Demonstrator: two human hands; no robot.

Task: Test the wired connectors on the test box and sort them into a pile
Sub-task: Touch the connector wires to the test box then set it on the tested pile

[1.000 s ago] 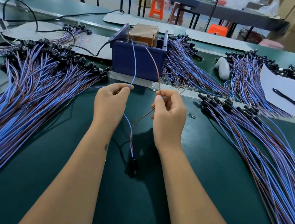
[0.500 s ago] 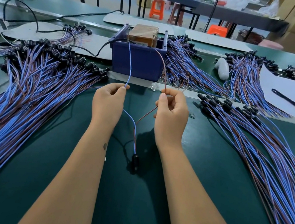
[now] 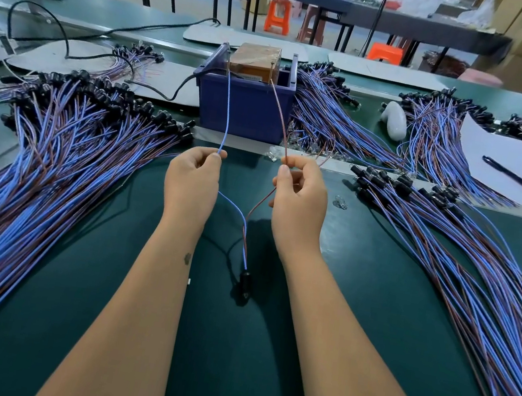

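While one wired connector is being tested, most of the work sits in heaps, so the job looks roughly midway. Largest is the pile on the left (image 3: 50, 169), a broad fan of blue and brown leads with black heads, probably the sorted side (which heap is tested and which is waiting I cannot tell for sure). A second big pile on the right (image 3: 449, 264) spreads toward the near edge, and further bundles (image 3: 335, 117) lie behind it, so plenty seems left.

Both piles rest on a dark green table (image 3: 224, 364); beyond it stand a second long bench, orange stools and cardboard cartons. At the middle rear sits the blue test box (image 3: 245, 105) with a brown block in it. To the right lie a white sheet (image 3: 516, 171) and a pen (image 3: 513, 176).

Smallest, the connector in hand: its black head (image 3: 244, 285) rests on the table between the forearms. The left hand (image 3: 191, 182) pinches the blue wire (image 3: 226, 116) and the right hand (image 3: 299, 197) pinches the brown wire (image 3: 279, 111), both leads running up to the box.
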